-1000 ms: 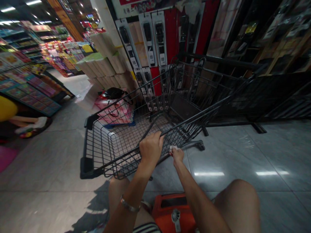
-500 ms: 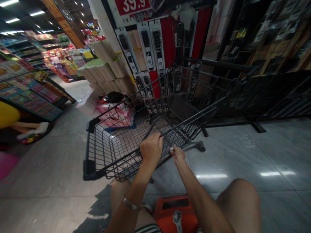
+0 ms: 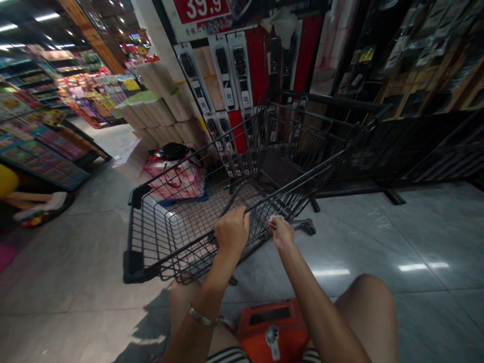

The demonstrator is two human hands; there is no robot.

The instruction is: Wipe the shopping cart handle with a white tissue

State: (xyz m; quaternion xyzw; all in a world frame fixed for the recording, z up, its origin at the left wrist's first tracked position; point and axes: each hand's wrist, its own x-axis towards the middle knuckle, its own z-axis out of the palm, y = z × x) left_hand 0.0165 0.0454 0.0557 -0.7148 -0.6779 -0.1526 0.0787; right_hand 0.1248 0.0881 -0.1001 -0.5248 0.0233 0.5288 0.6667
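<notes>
Left hand [image 3: 232, 233] in a closed grip over the top rail of a dark wire cart [image 3: 177, 222] lying tipped on the floor [image 3: 378, 237]. Right hand [image 3: 282, 233] just beside, fingers pinched on a small white cloth [image 3: 275, 220] against that rail. Orange stool [image 3: 272, 330] below both wrists, between the knees.

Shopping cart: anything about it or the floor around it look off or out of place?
The shopping cart lies tipped on its side, one wheel off the floor. The left hand grips its rim; the right hand presses a small white thing to the wire. Bags sit on the floor beyond it.
</notes>
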